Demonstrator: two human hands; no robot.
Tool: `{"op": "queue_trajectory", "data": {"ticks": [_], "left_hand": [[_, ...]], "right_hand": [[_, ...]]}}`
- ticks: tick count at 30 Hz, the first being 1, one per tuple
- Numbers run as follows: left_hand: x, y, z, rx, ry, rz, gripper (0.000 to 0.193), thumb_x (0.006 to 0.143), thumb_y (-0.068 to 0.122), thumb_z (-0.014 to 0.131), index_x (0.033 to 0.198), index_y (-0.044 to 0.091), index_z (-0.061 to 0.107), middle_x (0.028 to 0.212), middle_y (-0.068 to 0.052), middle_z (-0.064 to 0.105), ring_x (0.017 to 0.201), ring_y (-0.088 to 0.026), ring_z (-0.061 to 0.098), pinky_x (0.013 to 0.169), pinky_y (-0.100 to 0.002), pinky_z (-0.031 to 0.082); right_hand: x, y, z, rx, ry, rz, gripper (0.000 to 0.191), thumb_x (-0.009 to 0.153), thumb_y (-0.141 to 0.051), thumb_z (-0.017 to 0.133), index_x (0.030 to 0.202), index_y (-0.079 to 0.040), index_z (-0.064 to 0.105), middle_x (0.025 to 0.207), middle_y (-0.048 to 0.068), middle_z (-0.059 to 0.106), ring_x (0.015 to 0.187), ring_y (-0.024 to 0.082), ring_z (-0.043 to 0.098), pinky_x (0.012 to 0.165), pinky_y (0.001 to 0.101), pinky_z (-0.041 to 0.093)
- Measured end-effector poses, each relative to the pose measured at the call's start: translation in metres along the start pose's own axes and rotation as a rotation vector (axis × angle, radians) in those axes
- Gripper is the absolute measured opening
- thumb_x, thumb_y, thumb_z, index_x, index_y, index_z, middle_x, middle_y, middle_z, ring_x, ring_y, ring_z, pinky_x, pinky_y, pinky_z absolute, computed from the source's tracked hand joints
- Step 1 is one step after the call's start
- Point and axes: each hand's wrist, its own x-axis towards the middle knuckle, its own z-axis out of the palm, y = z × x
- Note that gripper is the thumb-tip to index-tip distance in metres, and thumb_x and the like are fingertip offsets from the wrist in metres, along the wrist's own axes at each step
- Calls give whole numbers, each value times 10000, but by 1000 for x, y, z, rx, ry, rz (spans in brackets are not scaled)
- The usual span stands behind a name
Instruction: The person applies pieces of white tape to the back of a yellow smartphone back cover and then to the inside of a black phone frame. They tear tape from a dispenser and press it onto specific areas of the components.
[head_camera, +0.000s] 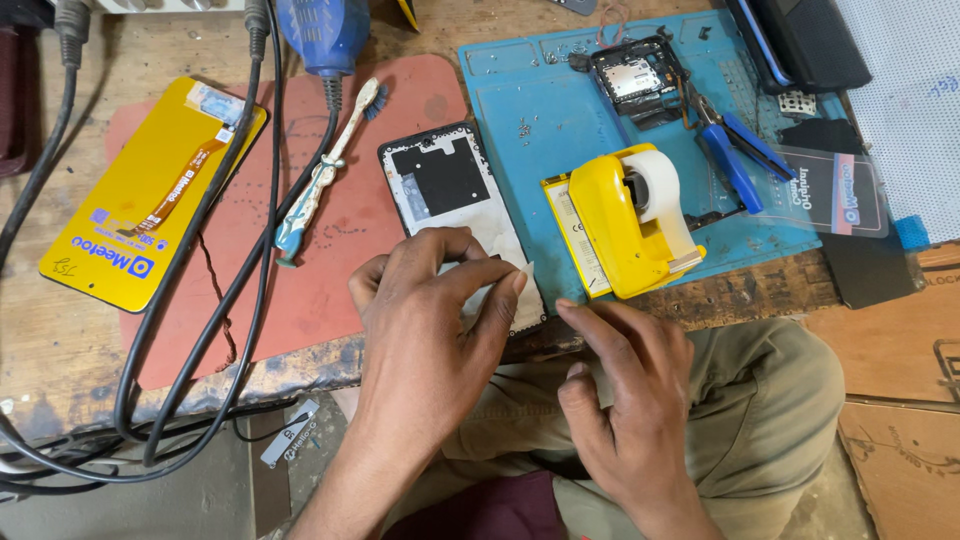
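My left hand (435, 330) rests on the lower end of an open phone frame (450, 190) that lies on a red mat (330, 230). Its thumb and forefinger pinch a small pale strip of tape (527, 270). My right hand (625, 390) sits just right of it near the bench edge, fingers curled, forefinger stretched toward the strip. Whether it touches the strip I cannot tell. A yellow tape dispenser (630, 215) with a white roll stands right beside both hands on a blue work mat (540, 110).
A yellow-backed phone screen (140, 200) lies at the left. Black cables (230, 260) cross the red mat beside a worn toothbrush (320, 175). Blue-handled pliers (735, 150) and a phone circuit board (640, 80) lie on the blue mat. Cardboard sits lower right.
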Motion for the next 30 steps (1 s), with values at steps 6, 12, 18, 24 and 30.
{"op": "queue_trajectory", "data": {"ticks": [6, 12, 18, 24, 30], "left_hand": [[-1, -1, 1, -4, 5, -2, 185, 889, 227, 769, 997, 84, 814, 1008, -55, 668, 1003, -228, 618, 921, -433, 323], [-2, -3, 1, -2, -6, 18, 188, 868, 233, 790, 993, 94, 809, 1032, -57, 658, 1033, -235, 610, 947, -439, 322], [-3, -4, 5, 28, 38, 18, 297, 837, 256, 824, 1080, 94, 772, 1055, -61, 644, 1074, -249, 593, 960, -448, 339], [-1, -5, 5, 19, 34, -2, 526, 811, 258, 838, 1281, 88, 675, 1019, -35, 634, 1035, -236, 589, 903, -449, 341], [6, -2, 9, 53, 60, -68, 482, 833, 264, 833, 1257, 109, 667, 979, -50, 606, 943, -225, 593, 834, -440, 341]], "right_hand": [[2, -4, 2, -134, -67, -37, 561, 795, -187, 680, 1357, -192, 667, 1192, 81, 569, 1076, 280, 505, 969, 472, 366], [1, -7, 3, -197, -94, -42, 589, 749, -225, 703, 1338, -211, 676, 1225, 83, 559, 1108, 297, 484, 948, 483, 365], [1, -6, 2, -201, -101, -46, 600, 730, -235, 713, 1329, -215, 674, 1242, 87, 553, 1108, 305, 485, 937, 490, 362], [0, -7, 3, -213, -86, -43, 610, 726, -215, 708, 1335, -233, 676, 1231, 83, 551, 1105, 297, 489, 927, 479, 362], [0, -9, 3, -203, -86, -41, 635, 733, -207, 708, 1365, -249, 662, 1228, 78, 553, 1103, 287, 491, 934, 476, 365]]}}
